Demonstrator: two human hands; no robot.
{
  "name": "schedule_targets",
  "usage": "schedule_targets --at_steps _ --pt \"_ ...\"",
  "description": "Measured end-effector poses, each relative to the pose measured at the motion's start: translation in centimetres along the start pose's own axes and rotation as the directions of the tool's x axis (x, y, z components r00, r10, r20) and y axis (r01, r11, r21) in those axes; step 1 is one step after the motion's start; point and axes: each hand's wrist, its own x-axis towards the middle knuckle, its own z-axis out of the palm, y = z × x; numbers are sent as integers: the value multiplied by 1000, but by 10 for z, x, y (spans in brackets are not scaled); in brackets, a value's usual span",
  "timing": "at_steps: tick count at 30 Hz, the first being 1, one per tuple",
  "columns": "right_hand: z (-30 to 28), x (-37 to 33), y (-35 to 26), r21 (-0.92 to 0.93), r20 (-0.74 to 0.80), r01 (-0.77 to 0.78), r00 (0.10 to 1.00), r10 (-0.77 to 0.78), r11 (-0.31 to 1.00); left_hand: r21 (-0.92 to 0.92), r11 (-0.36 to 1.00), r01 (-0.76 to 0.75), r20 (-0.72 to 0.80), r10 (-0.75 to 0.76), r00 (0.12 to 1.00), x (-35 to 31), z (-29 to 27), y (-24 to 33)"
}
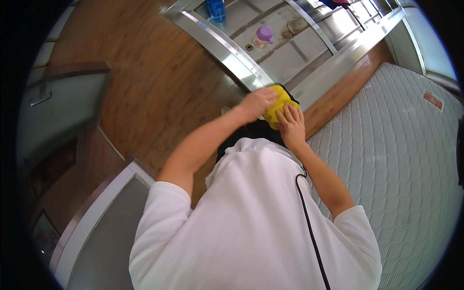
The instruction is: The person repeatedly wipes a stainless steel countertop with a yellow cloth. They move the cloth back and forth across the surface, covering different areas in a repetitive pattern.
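Observation:
A yellow cloth (279,112) with a dark edge is bunched up in front of my body, held between both hands. My left hand (257,103), slightly smeared by motion, grips its left side with the fingertips laid over the top. On its near right side rests my right hand (293,126), the fingers bent over the fabric and a little apart. Just beyond the cloth runs a shiny metal frame (241,60). What lies under the cloth is hidden.
A clear container with a purple lid (264,35) and a blue bottle (216,9) stand beyond the metal frame. At right lies a quilted grey mattress (386,145). Wooden flooring (145,63) spreads to the left, beside a glass door (67,106) with a handle. A black cord (309,222) hangs over my shirt.

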Motion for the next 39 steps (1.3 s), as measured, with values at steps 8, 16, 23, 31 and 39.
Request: schedule_targets --at_steps 8,16,23,31,39 --pt "17 13 16 77 -39 74 997 -71 994 75 995 71 -2 -71 997 -2 0 6" --pt "38 78 -17 53 -91 41 995 -36 998 285 934 213 89 -248 965 7 -83 -48" --pt "0 -25 36 131 -65 41 997 -33 991 85 994 71 275 -92 957 31 1 50" --pt "11 -2 16 132 -75 -9 997 19 991 47 998 -39 147 32 989 22 -12 18" --pt "50 181 -64 139 -145 -4 989 24 990 173 977 123 59 -135 989 -3 -157 -167"
